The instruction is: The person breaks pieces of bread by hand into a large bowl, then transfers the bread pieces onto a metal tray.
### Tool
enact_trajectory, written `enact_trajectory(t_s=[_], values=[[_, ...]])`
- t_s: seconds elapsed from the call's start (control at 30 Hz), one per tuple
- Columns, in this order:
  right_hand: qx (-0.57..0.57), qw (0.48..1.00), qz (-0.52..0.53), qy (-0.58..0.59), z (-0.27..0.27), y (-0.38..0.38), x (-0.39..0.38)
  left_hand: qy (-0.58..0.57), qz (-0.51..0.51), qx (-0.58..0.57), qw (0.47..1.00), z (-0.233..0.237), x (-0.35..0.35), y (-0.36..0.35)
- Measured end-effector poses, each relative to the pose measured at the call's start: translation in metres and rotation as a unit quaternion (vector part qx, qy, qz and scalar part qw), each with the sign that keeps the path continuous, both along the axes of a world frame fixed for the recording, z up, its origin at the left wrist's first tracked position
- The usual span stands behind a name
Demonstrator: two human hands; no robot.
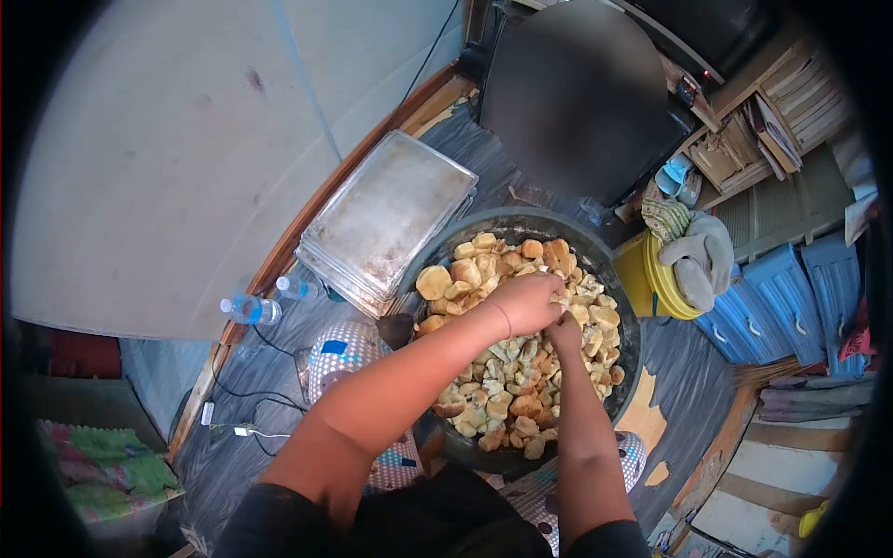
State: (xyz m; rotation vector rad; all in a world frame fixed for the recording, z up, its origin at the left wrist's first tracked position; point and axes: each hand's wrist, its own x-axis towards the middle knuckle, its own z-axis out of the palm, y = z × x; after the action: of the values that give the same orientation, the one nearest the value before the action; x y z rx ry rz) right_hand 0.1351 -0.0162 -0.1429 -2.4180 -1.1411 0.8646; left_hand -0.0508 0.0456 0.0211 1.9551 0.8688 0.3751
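Observation:
A wide dark tub (pixel 629 358) stands between my knees, heaped with bread pieces (pixel 498 406). Some are whole round rolls with tan crust; many are torn chunks with pale insides. My left hand (pixel 526 302), a thin red band at its wrist, is over the middle of the heap with fingers closed. Touching its fingertips from the near right side is my right hand (pixel 564 333), also closed in a pinch. A pale bit of bread shows between the two hands, mostly hidden by the fingers.
Stacked metal baking trays (pixel 391 214) lie left of the tub, with water bottles (pixel 251 310) and cables (pixel 270 400) nearby. A yellow bucket (pixel 648 279) holding cloths stands at right, before blue drawers (pixel 763 307). A dark chair-like object (pixel 577 102) is beyond the tub.

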Motion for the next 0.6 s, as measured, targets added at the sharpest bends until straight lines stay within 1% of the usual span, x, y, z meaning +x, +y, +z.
enact_trajectory(t_s=[0.03,0.07,0.13,0.17,0.2,0.27,0.3,0.33,0.4,0.43,0.47,0.53,0.57,0.6], values=[[0.129,0.991,0.013,0.022,-0.009,0.001,0.009,0.022,0.0,0.006,1.0,-0.002,-0.001,0.001],[0.131,0.991,0.013,0.017,-0.016,0.0,0.021,0.043,0.001,0.01,0.999,-0.005,0.0,0.0],[0.138,0.989,0.06,-0.003,0.011,-0.015,0.026,0.057,-0.008,-0.004,0.998,-0.002,-0.001,-0.006],[0.114,0.99,0.084,0.0,0.006,-0.018,0.034,0.054,-0.019,0.01,0.998,-0.005,0.0,-0.008],[0.115,0.99,0.078,-0.005,0.008,-0.022,0.034,0.051,-0.028,0.027,0.998,-0.006,0.003,-0.008],[0.04,0.995,0.09,-0.029,0.009,-0.019,0.023,0.054,-0.03,0.035,0.997,-0.007,0.008,-0.011],[0.055,0.993,0.089,-0.061,-0.033,-0.016,0.031,0.057,-0.034,0.027,0.997,-0.005,0.008,-0.012],[0.058,0.992,0.091,-0.059,-0.046,-0.018,0.025,0.06,-0.037,0.018,0.997,-0.004,0.007,-0.013],[0.075,0.991,-0.006,-0.114,-0.06,-0.017,0.005,0.073,-0.026,0.026,0.997,-0.002,0.006,-0.013],[0.034,0.993,0.015,-0.112,-0.052,-0.02,-0.002,0.086,-0.019,0.032,0.996,0.0,0.004,-0.01],[0.037,0.994,0.016,-0.106,-0.042,-0.019,-0.004,0.092,-0.018,0.034,0.995,0.001,0.001,-0.007],[0.014,0.999,0.023,-0.044,-0.024,-0.019,0.003,0.095,-0.014,0.049,0.994,0.002,-0.002,-0.004],[0.154,0.987,0.03,-0.044,-0.034,-0.023,0.017,0.096,-0.015,0.05,0.994,0.002,-0.002,-0.003],[0.154,0.987,0.028,-0.044,-0.029,-0.024,0.025,0.106,-0.014,0.045,0.993,0.0,-0.002,-0.003]])
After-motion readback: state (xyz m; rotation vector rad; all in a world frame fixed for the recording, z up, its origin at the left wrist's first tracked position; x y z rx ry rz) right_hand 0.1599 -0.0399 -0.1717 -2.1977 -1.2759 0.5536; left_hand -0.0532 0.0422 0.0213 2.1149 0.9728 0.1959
